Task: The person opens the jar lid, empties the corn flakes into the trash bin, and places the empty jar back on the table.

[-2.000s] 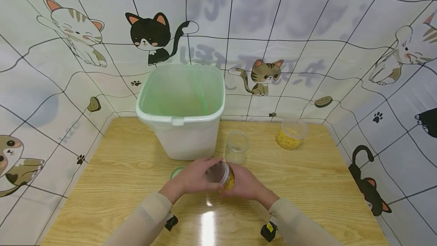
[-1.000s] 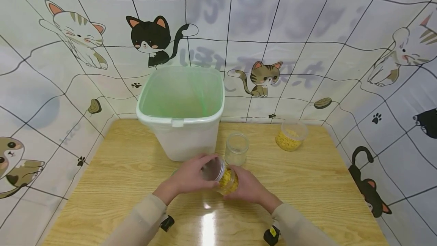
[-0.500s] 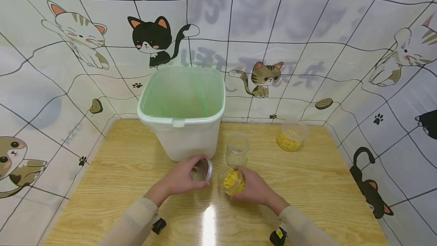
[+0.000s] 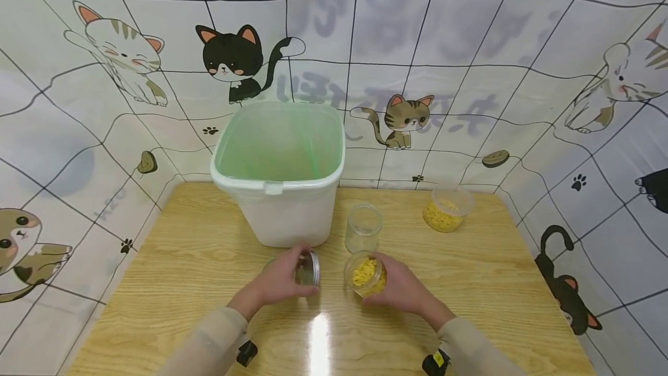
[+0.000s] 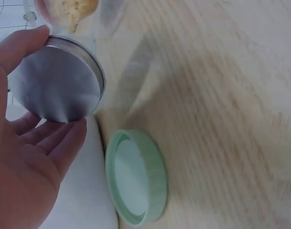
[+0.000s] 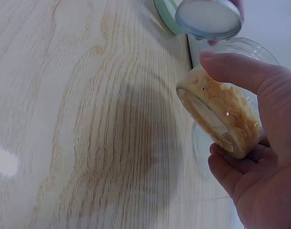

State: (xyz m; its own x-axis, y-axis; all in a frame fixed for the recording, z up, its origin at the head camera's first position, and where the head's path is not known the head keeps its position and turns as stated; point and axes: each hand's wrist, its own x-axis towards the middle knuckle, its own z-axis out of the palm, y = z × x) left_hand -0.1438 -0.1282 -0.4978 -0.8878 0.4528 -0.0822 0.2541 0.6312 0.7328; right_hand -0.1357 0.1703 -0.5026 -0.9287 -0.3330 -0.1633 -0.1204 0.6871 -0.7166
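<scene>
1. While the right hand [image 4: 399, 286] grips the wall of a jar [image 6: 221, 112] part-full of yellow pieces, thumb on one side and fingers on the other, the jar leans with its mouth up and to the left. A firm hold low on that smooth wall and a more upright jar would probably keep the pieces in.

2. The left hand [image 4: 284, 277] pinches the rim of a silver lid [image 5: 59, 86], tilted and apart from the jar. Holding it by the edge seems right; it leaves the inner face free of fingers.

3. Between the hands, bare table [image 4: 329, 300] shows, so lid and jar have room to part or meet.

4. A green lid [image 5: 135, 176] lies on the table close under the left hand, partly hidden from above; lowering that hand straight down could knock it.

5. Just behind the held jar stands a glass cup [image 4: 363, 228]; pushing forward risks a bump.

6. The white bin [image 4: 284, 213] blocks the left hand ahead. Farther right, a tub [image 4: 447, 210] of yellow pieces stands near the table's back edge, leaving wide room beside the right hand.
</scene>
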